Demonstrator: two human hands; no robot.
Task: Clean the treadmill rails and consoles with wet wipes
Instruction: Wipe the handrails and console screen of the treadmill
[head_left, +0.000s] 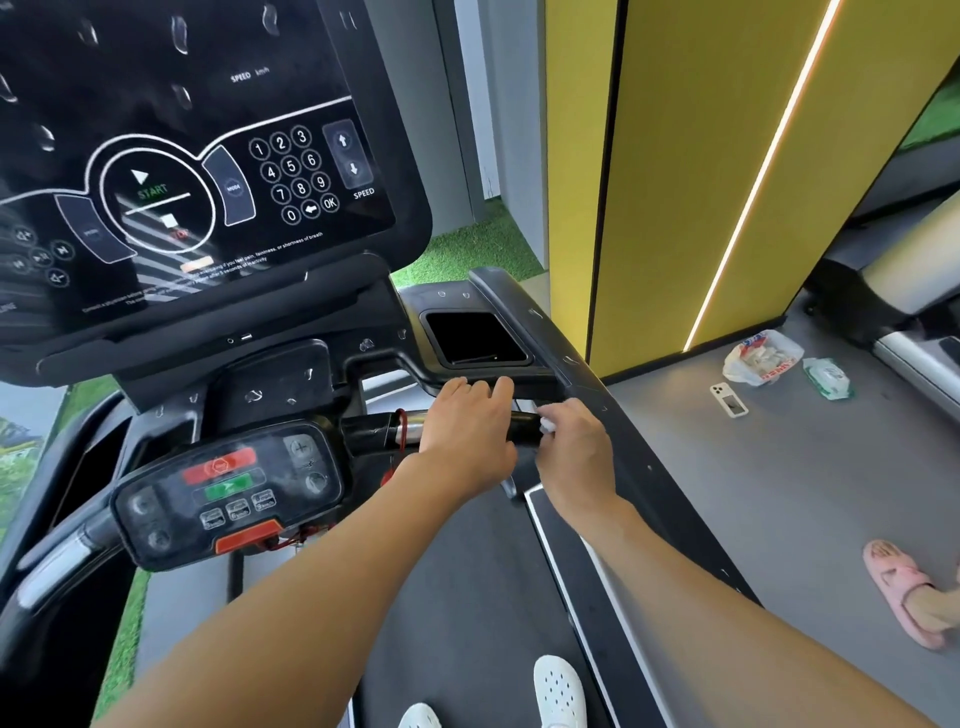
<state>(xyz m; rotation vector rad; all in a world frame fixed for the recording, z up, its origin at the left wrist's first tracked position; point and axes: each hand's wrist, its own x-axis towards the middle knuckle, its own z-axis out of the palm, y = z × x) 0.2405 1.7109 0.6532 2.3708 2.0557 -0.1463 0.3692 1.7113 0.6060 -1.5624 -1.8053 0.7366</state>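
Wipe (545, 425) pinched in my right hand (576, 452) against the handlebar (410, 427), my left hand (467, 431) gripping it just left

A gym – treadmill console (197, 171) with keypad, a second treadmill (893, 332) alongside, artificial turf (467, 254)

Light was bright and even; a wall light strip (754, 176) glowed, the console screen (171, 93) carried reflections, and edges looked curved.

2 hands (467, 431) (576, 452), 2 consoles (208, 156) (228, 488), 1 phone (730, 400), 1 wipes pk (827, 375).
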